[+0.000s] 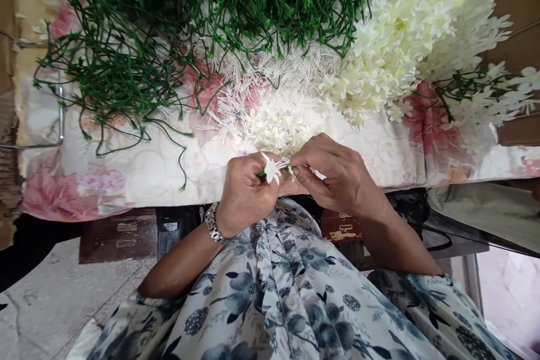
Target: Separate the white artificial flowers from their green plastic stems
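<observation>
While the left hand (pixel 250 194) grips a thin green plastic stem (pixel 261 173), 1 white star-shaped artificial flower (pixel 271 169) pokes out by its thumb, the right hand (pixel 333 171) pinching something too tiny to make out just beside it.

Craft workspace: heaped artificial flowers (pixel 400 45)

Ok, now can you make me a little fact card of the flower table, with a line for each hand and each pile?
Left hand: closed around a green stem, with a white artificial flower showing by the thumb
Right hand: pinched at thin white strands beside that flower
Left wrist: silver wristwatch
Big green pile: artificial stems, at the back and left
White spiky pile: thin white sprigs, in the middle
Cream pile: artificial blossoms, to the right
Underneath: flower-patterned tablecloth
</observation>
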A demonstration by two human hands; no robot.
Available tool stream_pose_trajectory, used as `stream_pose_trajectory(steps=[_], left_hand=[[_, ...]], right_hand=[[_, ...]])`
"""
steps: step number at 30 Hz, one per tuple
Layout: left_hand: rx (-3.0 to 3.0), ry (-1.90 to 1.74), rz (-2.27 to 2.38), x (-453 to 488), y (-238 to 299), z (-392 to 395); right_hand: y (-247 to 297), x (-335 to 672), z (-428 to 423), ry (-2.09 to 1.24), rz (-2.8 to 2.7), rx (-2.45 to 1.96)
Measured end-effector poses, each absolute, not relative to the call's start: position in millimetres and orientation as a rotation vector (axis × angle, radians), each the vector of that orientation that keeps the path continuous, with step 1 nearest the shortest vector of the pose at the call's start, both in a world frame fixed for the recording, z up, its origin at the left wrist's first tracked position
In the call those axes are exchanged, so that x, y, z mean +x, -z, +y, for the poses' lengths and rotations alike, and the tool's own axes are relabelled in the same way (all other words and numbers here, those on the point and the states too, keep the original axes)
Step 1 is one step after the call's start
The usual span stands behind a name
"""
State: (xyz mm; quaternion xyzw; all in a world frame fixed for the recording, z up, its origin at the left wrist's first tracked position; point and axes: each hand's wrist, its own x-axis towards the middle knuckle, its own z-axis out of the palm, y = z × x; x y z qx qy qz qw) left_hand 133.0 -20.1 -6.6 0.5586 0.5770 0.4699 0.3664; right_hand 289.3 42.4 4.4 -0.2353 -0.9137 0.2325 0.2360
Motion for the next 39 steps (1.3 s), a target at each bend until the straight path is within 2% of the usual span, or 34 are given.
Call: stream_pose_trajectory(steps=[12, 22, 39], left_hand=[[1.101, -1.219, 1.340, 117.7, 14.1, -23.0], [1.545, -1.175, 1.387, 117.8, 6.7, -22.4], [1.631, -1.206, 1.419, 123.5, 10.1, -27.0]], right_hand=[[-16.9, 296.1, 47.2, -0.364, -2.533, -0.663], [-17.1, 293.8, 46.2, -0.388, -2.540, -0.597], [-3.0, 287.8, 42.8, -0.567, -2.499, -0.527]])
